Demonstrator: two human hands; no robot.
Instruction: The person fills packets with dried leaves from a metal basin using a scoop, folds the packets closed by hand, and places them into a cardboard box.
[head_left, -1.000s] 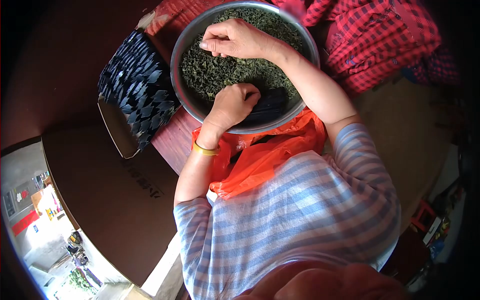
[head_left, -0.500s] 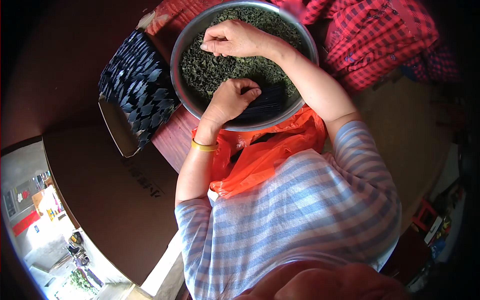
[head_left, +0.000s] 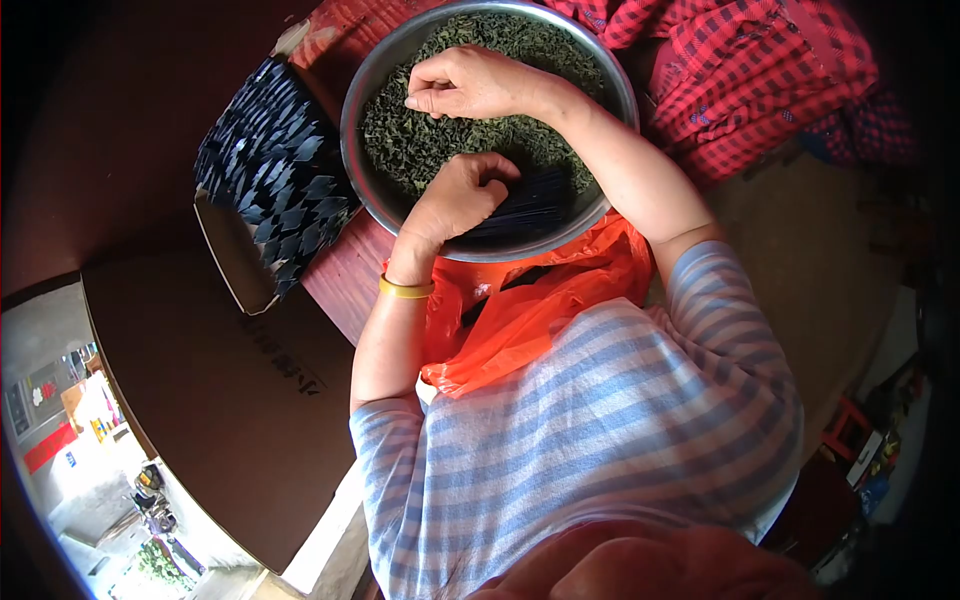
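A wide metal basin (head_left: 352, 160) holds dark green dried leaves that look like tea (head_left: 395, 150). Over the leaves in its upper part is my right hand (head_left: 465, 82), fingers pressed together in a pinch; whatever is between them is too small to make out. Closer to the near rim, my left hand (head_left: 460, 200) is curled, thumb and fingers close together beside a stack of thin black pieces (head_left: 530, 210) lying in the basin. Its fingertips are partly hidden, so what they hold cannot be made out. A yellow bangle (head_left: 405, 289) is on my left wrist.
An open cardboard box (head_left: 228, 255) packed with shiny dark pointed pieces (head_left: 285, 165) stands left of the basin. A red-orange plastic bag (head_left: 540, 310) lies below the basin. Red-black checked cloth (head_left: 750, 80) is at upper right. A large brown cardboard panel (head_left: 210, 400) is at lower left.
My left thumb and fingers have shifted slightly and curled further by the black stack. My right hand keeps its pinch and has barely moved. A blurred reddish shape at the basin's upper right rim is gone.
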